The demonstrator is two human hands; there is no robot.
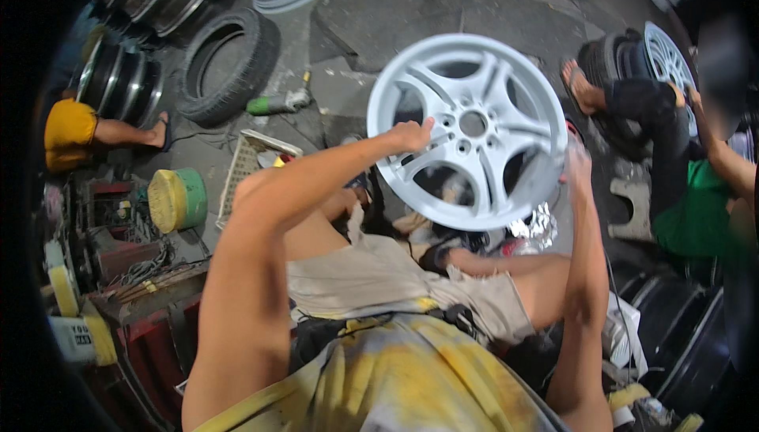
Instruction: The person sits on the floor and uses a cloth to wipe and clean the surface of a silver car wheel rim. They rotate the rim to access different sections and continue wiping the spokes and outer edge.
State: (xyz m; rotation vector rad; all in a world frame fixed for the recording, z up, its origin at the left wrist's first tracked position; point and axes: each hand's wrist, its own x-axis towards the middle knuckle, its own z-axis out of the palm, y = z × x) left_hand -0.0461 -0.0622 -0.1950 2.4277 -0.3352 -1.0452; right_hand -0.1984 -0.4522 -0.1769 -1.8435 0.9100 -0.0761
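- Currently holding step: pale grey five-spoke alloy wheel rim (pixel 473 125) is up on edge above the knees.
- Left hand (pixel 411 135) clenched on a spoke; right hand (pixel 578 171) grasping rim's edge.
- Next prob. needs firm two-hand grip w/ slow turning.

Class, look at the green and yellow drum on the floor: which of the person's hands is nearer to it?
Left. The left hand grips the white wheel rim on the side facing the drum; the right hand holds the rim's far edge.
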